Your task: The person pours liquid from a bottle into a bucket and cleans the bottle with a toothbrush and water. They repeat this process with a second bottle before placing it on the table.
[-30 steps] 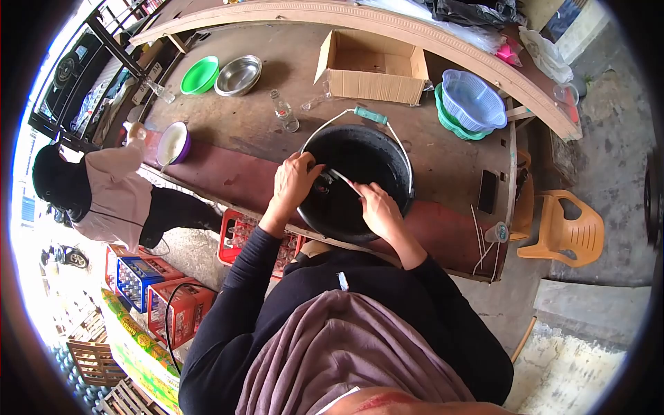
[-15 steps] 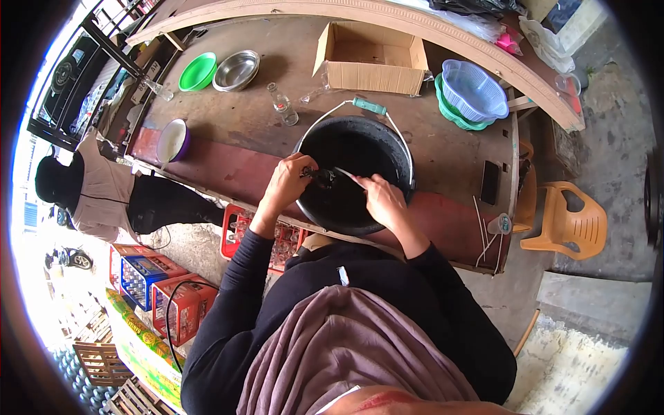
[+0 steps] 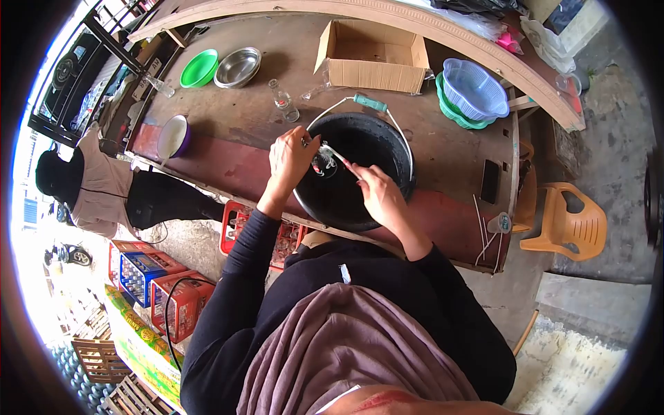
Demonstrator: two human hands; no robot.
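A black bucket point(image 3: 387, 131) with a wire handle stands at the table's front edge. Over its left side, my left hand point(image 3: 292, 160) is closed round a small clear glass item point(image 3: 324, 164) with a red and white mark. My right hand point(image 3: 379, 195), above the bucket's middle, grips a thin stick-like brush point(image 3: 342, 160). The tip of the brush touches or lies very near the glass. Just behind my left hand a clear glass bottle point(image 3: 283, 104) stands on the table.
Behind the bucket are a cardboard box point(image 3: 377, 75), blue basket point(image 3: 474, 88), green bowl point(image 3: 199, 68) and metal bowl point(image 3: 238, 68). A purple bowl point(image 3: 173, 136) stands left, a phone point(image 3: 490, 181) right. Another person point(image 3: 107, 183) bends beside the table; bottle crates point(image 3: 181, 304) stand below.
My left hand has risen slightly and turned, so the glass shows more clearly above the bucket. The brush has shifted a little left and up, and the bucket has moved slightly.
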